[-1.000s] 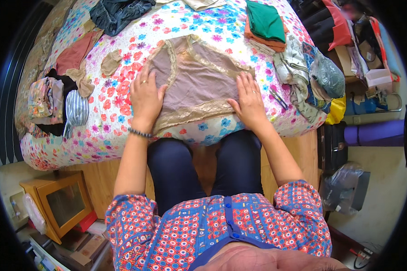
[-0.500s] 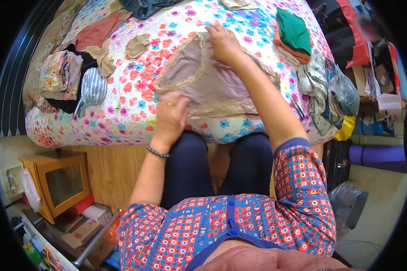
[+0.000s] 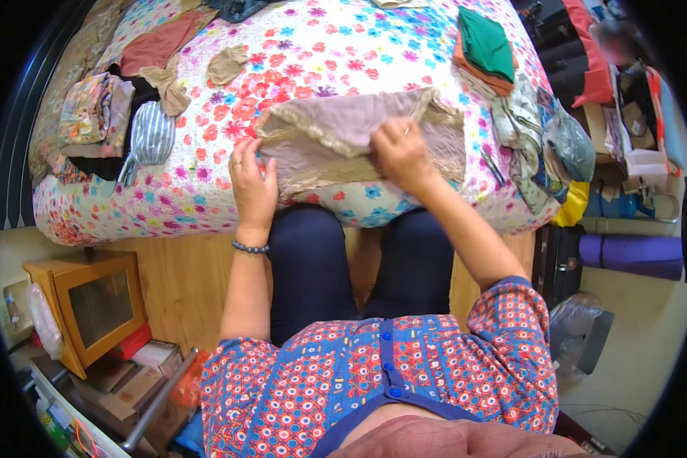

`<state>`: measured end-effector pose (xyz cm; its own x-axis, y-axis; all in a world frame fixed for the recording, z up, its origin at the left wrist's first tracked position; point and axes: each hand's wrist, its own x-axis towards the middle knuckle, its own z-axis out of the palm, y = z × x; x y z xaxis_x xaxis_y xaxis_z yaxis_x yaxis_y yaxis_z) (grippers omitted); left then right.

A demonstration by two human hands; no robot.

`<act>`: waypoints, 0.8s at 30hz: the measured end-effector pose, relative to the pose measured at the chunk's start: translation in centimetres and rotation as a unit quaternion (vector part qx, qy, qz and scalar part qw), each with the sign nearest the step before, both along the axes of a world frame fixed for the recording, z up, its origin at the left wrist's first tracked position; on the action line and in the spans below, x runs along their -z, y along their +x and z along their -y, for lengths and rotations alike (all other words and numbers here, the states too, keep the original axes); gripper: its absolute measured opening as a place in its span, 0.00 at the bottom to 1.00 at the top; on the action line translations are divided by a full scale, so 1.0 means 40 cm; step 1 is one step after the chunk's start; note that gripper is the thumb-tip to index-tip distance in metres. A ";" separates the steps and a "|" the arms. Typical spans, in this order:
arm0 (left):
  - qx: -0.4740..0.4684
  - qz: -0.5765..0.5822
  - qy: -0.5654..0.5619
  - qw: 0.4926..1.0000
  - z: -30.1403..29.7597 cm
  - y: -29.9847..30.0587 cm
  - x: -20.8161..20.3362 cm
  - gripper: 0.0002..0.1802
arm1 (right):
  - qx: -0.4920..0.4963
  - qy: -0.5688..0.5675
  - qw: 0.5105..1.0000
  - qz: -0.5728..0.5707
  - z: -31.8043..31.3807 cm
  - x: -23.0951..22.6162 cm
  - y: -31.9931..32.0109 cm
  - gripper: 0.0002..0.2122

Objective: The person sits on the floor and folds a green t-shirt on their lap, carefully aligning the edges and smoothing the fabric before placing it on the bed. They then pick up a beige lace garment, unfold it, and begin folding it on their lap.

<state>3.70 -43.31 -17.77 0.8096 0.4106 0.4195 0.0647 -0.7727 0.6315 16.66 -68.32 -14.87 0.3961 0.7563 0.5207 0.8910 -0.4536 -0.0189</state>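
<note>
A mauve pair of underpants [image 3: 320, 164] with beige lace trim lies on the bed in front of me, its far part folded down toward the near lace band. My right hand [image 3: 404, 156] is closed on the folded-over part, right of its middle. At the left side edge, my left hand [image 3: 254, 179] rests with fingers stretched out and the thumb apart, touching the cloth.
A floral bedsheet [image 3: 206, 202] covers the bed. Folded clothes [image 3: 99, 114] and a striped cloth [image 3: 153, 133] lie left, near a small beige garment [image 3: 227, 65]. A green folded garment [image 3: 487, 44] and a grey garment pile [image 3: 520, 130] lie right.
My right hand has come down toward me, folding the far part of the underpants over the near part. My left hand has shifted left and opened flat beside the side edge.
</note>
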 end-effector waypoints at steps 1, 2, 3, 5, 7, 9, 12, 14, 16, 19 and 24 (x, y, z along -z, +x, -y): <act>0.003 0.007 0.016 1.000 0.007 0.007 -0.007 0.21 | -0.006 -0.007 1.000 -0.014 0.021 0.024 -0.037 0.05; 0.005 0.014 0.033 0.999 0.018 0.012 -0.014 0.21 | -0.002 0.001 1.000 -0.012 0.037 0.042 -0.061 0.06; 0.010 0.017 0.045 0.999 0.029 0.016 -0.022 0.21 | -0.001 0.011 1.000 -0.010 0.043 0.054 -0.078 0.06; 0.018 0.022 0.070 0.997 0.057 0.023 -0.036 0.21 | -0.002 0.015 1.000 -0.011 0.058 0.068 -0.098 0.08; 0.043 0.022 0.072 0.996 0.078 0.033 -0.037 0.19 | -0.024 0.016 0.999 -0.020 0.061 0.063 -0.103 0.08; 0.076 0.027 0.071 0.994 0.107 0.046 -0.041 0.18 | -0.032 0.018 0.999 -0.029 0.055 0.063 -0.111 0.07; 0.147 0.025 0.095 0.984 0.146 0.081 -0.049 0.15 | -0.056 0.033 0.989 -0.135 0.065 0.055 -0.105 0.08; 0.181 0.014 0.107 0.978 0.170 0.117 -0.046 0.17 | 0.004 0.135 0.973 -0.187 0.086 0.054 -0.041 0.09; 0.211 -0.007 0.076 0.975 0.218 0.167 -0.024 0.22 | 0.102 0.167 0.971 -0.140 0.100 0.049 0.036 0.10; 0.212 -0.078 0.156 0.961 0.281 0.205 0.040 0.30 | 0.210 0.089 0.968 -0.104 0.139 0.053 0.145 0.13; 0.208 -0.137 0.254 0.934 0.296 0.212 0.078 0.35 | 0.161 0.119 0.950 -0.238 0.245 0.082 0.209 0.18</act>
